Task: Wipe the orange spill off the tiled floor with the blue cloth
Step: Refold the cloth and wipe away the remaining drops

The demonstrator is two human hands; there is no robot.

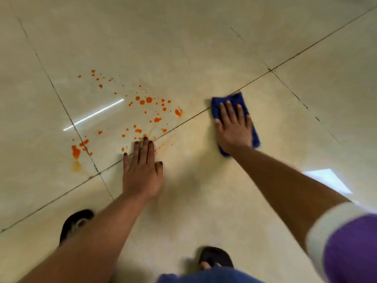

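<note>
The orange spill (149, 100) is scattered as many drops over the glossy cream tiled floor (183, 48), left of centre, with a bigger blot (76, 152) at the lower left. My left hand (142, 170) lies flat on the floor, fingers together, its fingertips touching the near edge of the drops. My right hand (234, 127) presses flat on the folded blue cloth (234, 100), which lies on the floor to the right of the spill, apart from the drops. A faint orange smear shows on the tile between my two hands.
Dark grout lines (255, 78) cross the floor diagonally. My two feet in dark sandals are at the bottom, one at the left (76, 221) and one at the centre (216, 258). A bright window reflection (328, 180) lies at the right.
</note>
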